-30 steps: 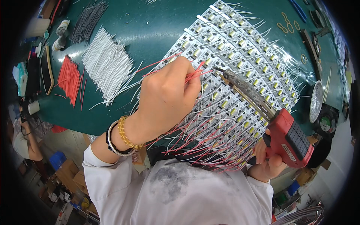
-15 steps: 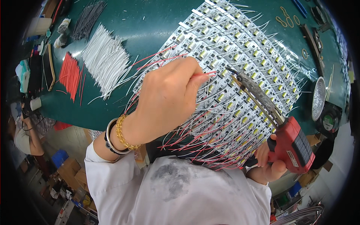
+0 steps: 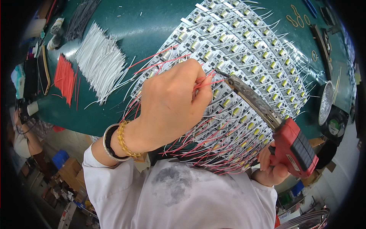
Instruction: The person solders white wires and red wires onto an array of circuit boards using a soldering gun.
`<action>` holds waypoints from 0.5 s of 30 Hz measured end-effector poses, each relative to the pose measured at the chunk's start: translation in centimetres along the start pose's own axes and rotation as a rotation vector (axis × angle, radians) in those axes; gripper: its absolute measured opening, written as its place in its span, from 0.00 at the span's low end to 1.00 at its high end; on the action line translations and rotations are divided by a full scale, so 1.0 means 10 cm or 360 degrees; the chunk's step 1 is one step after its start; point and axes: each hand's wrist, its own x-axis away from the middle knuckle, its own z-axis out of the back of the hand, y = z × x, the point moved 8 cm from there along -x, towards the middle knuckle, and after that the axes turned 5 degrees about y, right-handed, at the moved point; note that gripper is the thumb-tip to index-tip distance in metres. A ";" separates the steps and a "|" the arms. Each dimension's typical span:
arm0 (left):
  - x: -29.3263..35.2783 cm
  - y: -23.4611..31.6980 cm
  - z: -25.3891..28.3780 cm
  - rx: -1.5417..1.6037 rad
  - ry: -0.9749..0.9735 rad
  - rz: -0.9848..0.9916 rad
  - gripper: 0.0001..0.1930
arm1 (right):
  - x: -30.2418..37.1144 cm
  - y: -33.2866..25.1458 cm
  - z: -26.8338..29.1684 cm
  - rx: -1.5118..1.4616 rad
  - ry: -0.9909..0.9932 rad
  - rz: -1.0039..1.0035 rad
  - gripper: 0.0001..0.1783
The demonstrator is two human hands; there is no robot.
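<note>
My left hand (image 3: 171, 101) is closed over the panel, pinching a few thin red wires (image 3: 217, 81) between thumb and forefinger. A red pistol-shaped soldering gun (image 3: 295, 147) is gripped in my right hand (image 3: 272, 168) at the lower right. Its dark tip lies by the wire ends, just beyond my left fingertips; whether it touches them I cannot tell. Beneath both hands is a tilted white panel of circuit boards (image 3: 235, 49) with rows of yellowish LEDs. White wires stick out from many rows, and red and white ones hang along its near edge.
Piles of white wires (image 3: 101, 61), red wires (image 3: 64, 78) and black wires (image 3: 82, 19) lie on the green table at the left. At the right are a metallic dish (image 3: 326, 103), a black fan (image 3: 336, 124) and rubber bands (image 3: 294, 17). Another person's arm (image 3: 32, 137) shows far left.
The soldering gun's tip has moved left, up to the red wires at my left fingertips. My left hand keeps its pinch, and the view has shifted slightly.
</note>
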 end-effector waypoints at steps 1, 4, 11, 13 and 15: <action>0.01 0.00 0.00 -0.0027 0.0014 -0.0016 0.08 | 0.00 0.02 0.00 -0.0043 0.0009 -0.0014 0.47; 0.01 0.01 0.01 -0.0061 0.0035 -0.0042 0.08 | -0.02 0.01 -0.03 -0.0008 -0.0078 0.0040 0.42; 0.02 0.03 -0.02 -0.0039 0.0054 -0.0124 0.09 | 0.06 0.02 0.06 -0.0051 0.0014 0.0142 0.38; 0.02 0.02 -0.02 -0.0051 0.0070 -0.0125 0.09 | 0.07 -0.04 0.05 -0.0106 -0.0137 0.0212 0.41; 0.02 0.03 -0.02 -0.0060 0.0080 -0.0135 0.09 | 0.09 -0.08 0.01 -0.0082 -0.0046 0.0136 0.43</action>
